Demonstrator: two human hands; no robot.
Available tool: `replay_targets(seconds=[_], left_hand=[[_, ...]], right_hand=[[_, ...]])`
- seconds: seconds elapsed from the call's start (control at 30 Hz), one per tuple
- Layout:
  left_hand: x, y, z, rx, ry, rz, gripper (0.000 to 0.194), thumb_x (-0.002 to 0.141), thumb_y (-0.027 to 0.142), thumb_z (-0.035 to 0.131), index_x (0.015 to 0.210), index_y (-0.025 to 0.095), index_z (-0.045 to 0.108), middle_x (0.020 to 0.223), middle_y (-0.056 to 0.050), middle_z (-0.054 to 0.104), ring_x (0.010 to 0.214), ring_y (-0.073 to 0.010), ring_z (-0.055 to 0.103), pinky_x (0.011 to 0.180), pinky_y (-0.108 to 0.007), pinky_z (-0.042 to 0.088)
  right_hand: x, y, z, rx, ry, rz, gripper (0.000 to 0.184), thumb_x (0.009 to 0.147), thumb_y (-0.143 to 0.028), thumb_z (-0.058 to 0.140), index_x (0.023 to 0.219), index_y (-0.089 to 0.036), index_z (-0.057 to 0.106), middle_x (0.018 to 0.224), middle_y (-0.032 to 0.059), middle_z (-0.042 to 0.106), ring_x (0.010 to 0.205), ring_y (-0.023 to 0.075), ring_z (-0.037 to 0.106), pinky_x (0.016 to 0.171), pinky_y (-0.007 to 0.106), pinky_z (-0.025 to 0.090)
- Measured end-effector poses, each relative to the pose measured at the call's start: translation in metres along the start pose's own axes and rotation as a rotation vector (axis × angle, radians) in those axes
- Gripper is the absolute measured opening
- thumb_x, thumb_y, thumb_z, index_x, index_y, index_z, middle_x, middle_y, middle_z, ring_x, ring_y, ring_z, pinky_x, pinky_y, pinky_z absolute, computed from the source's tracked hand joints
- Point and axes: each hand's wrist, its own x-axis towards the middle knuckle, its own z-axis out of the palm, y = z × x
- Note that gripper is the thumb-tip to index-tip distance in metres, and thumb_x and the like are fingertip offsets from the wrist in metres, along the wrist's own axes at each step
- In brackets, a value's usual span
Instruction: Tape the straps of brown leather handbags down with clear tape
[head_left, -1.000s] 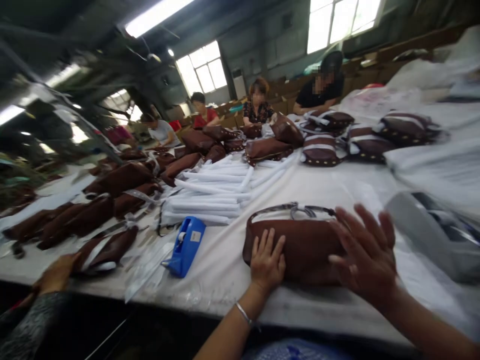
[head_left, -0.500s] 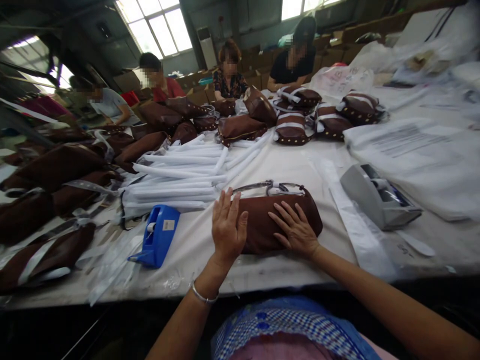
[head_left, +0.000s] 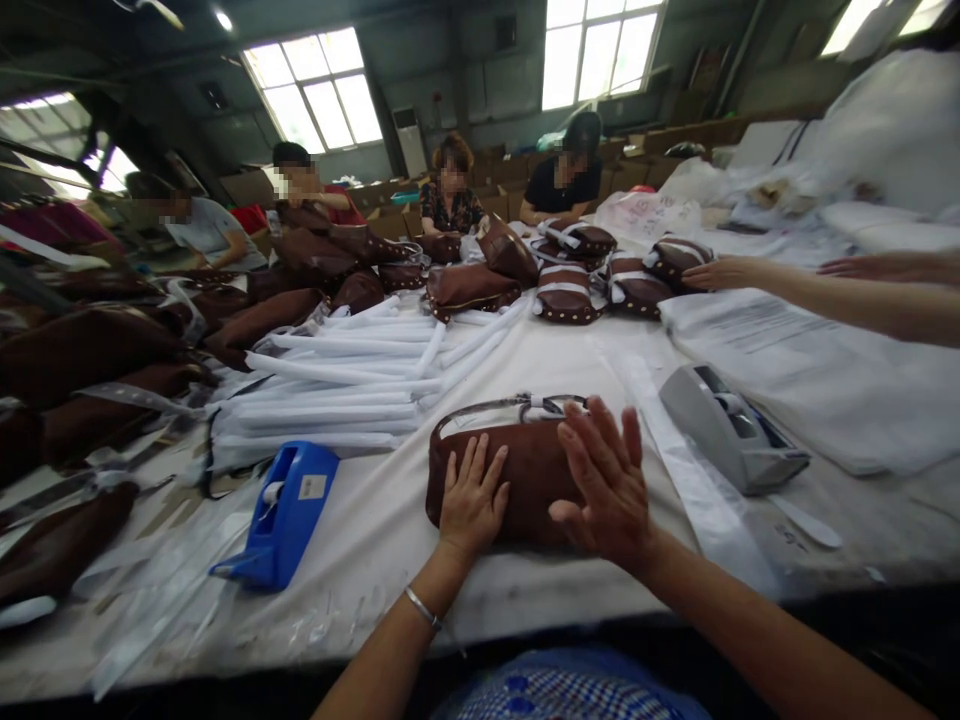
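Observation:
A brown handbag (head_left: 529,480) lies on the cloth-covered table right before me, its thin strap (head_left: 480,405) looped along the far side. My left hand (head_left: 472,500) rests flat on the bag's left part, fingers spread. Over its right end, my right hand (head_left: 604,485) is raised with the palm turned to the left and the fingers apart. It hides that end of the bag, and whether it touches the leather I cannot tell. Neither hand grips anything.
Left of the bag stands a blue tape dispenser (head_left: 289,515); a grey one (head_left: 731,430) stands to the right. White wrapped rolls (head_left: 322,410) and brown bags (head_left: 472,290) lie beyond. Another person's hand (head_left: 712,275) reaches in from the right. Several people sit across the table.
My left hand has gone from upright at the bag's left end to flat on it. My right hand has lifted from flat to upright. Another person's arms have come in at the right.

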Motion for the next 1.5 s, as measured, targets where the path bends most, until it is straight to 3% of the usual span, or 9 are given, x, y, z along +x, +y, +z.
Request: replay_targets(seconds=[0.23,0.33,0.53,0.7,0.77,0.97,1.03,1.27,1.5], left_hand=[[-0.003,0.001,-0.001,-0.030,0.014,0.027,0.057,0.096,0.036,0.052,0.151,0.028,0.038,0.161,-0.010,0.032,0.148,-0.0293,0.030,0.120,-0.054,0.025],[-0.005,-0.002,-0.004,-0.059,0.005,0.089,0.060,0.093,0.043,0.057,0.149,0.032,0.039,0.163,-0.010,0.027,0.148,-0.0321,0.029,0.119,-0.057,0.025],[-0.005,-0.004,-0.003,-0.106,-0.019,0.092,0.062,0.091,0.046,0.059,0.149,0.035,0.040,0.164,-0.010,0.024,0.148,-0.0342,0.029,0.119,-0.060,0.022],[-0.002,-0.002,-0.001,-0.129,-0.028,0.084,0.059,0.092,0.047,0.057,0.148,0.036,0.041,0.162,-0.007,0.030,0.149,-0.0331,0.028,0.120,-0.061,0.020],[-0.001,-0.002,-0.001,-0.130,-0.032,0.073,0.059,0.093,0.047,0.056,0.148,0.035,0.041,0.161,-0.007,0.030,0.149,-0.0330,0.028,0.120,-0.061,0.021],[0.002,-0.003,0.002,-0.156,-0.029,0.050,0.067,0.093,0.047,0.054,0.153,0.025,0.033,0.159,-0.008,0.035,0.148,-0.0303,0.030,0.122,-0.057,0.019],[0.001,-0.003,0.003,-0.166,-0.013,0.036,0.073,0.093,0.048,0.053,0.155,0.019,0.026,0.158,-0.010,0.038,0.148,-0.0283,0.031,0.123,-0.054,0.019],[-0.040,-0.004,0.004,-0.037,0.005,-0.193,0.078,0.088,0.051,0.061,0.154,0.020,0.031,0.163,-0.015,0.024,0.150,-0.0365,0.023,0.118,-0.059,0.025],[-0.057,-0.004,0.008,-0.018,-0.004,-0.257,0.078,0.088,0.052,0.061,0.154,0.021,0.031,0.163,-0.015,0.026,0.150,-0.0357,0.024,0.117,-0.059,0.027]], right_hand=[[-0.029,0.006,0.068,-0.016,-0.329,-0.035,0.070,0.099,-0.033,0.045,0.158,-0.012,0.014,0.160,0.0148,0.030,0.149,0.0286,0.026,0.122,0.052,0.024],[-0.014,0.011,0.048,0.003,-0.306,-0.055,0.068,0.101,-0.035,0.044,0.159,-0.014,0.015,0.160,0.0134,0.031,0.150,0.0274,0.026,0.122,0.051,0.025],[0.006,0.043,0.002,-0.048,0.070,0.167,0.072,0.101,-0.047,0.037,0.160,-0.015,0.010,0.163,0.0140,0.024,0.151,0.0347,0.020,0.121,0.062,0.016],[-0.039,0.070,0.059,0.002,-0.360,0.200,0.063,0.102,-0.042,0.038,0.155,-0.011,0.029,0.153,0.0181,0.043,0.143,0.0289,0.039,0.118,0.051,0.032],[-0.029,0.071,0.055,0.018,-0.407,0.225,0.065,0.100,-0.044,0.042,0.155,-0.011,0.030,0.153,0.0188,0.043,0.144,0.0303,0.038,0.117,0.053,0.033],[0.048,0.038,-0.021,0.055,0.164,0.175,0.063,0.101,-0.036,0.036,0.159,-0.023,0.014,0.164,0.0069,0.024,0.152,0.0315,0.016,0.121,0.062,0.017],[0.042,0.025,-0.008,0.072,0.172,0.150,0.062,0.101,-0.030,0.033,0.160,-0.025,0.013,0.163,0.0056,0.028,0.151,0.0305,0.019,0.121,0.061,0.019],[-0.020,0.015,0.095,0.088,-0.344,0.091,0.058,0.100,-0.021,0.036,0.157,-0.019,0.023,0.156,0.0112,0.040,0.147,0.0258,0.033,0.120,0.053,0.029],[0.051,-0.014,0.014,0.135,0.063,0.077,0.070,0.100,-0.034,0.042,0.160,-0.023,0.008,0.164,0.0083,0.021,0.152,0.0339,0.014,0.121,0.065,0.014]])
